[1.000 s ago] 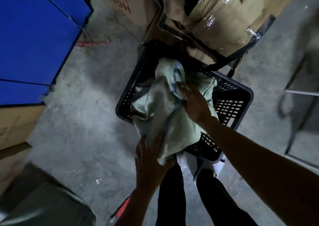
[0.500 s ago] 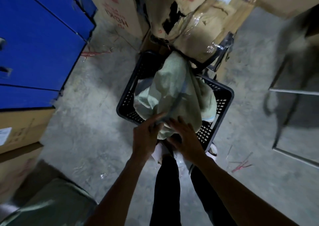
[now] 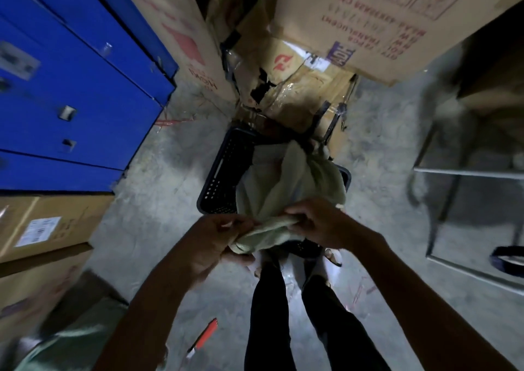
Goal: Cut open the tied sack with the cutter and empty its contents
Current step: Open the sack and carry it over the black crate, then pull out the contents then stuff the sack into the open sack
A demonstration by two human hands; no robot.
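A pale green sack [image 3: 295, 183] hangs upended over a black perforated plastic crate [image 3: 224, 172] on the concrete floor, its lower part inside the crate. My left hand [image 3: 218, 243] grips the bunched near end of the sack from the left. My right hand [image 3: 320, 223] grips the same bunched edge from the right, fingers curled over the cloth. An orange cutter [image 3: 202, 338] lies on the floor by my left leg, apart from both hands. What is inside the crate is hidden by the sack.
Torn, taped cardboard boxes [image 3: 297, 87] are stacked right behind the crate. Blue metal cabinets [image 3: 71, 87] line the left, with more cartons [image 3: 42, 229] below them. A metal frame [image 3: 465, 200] stands at the right. Another green sack [image 3: 65, 345] lies at bottom left.
Both hands have drawn back and up to the sack's near end and now grip it together. The sack is lifted higher over the crate. The view has tilted up.
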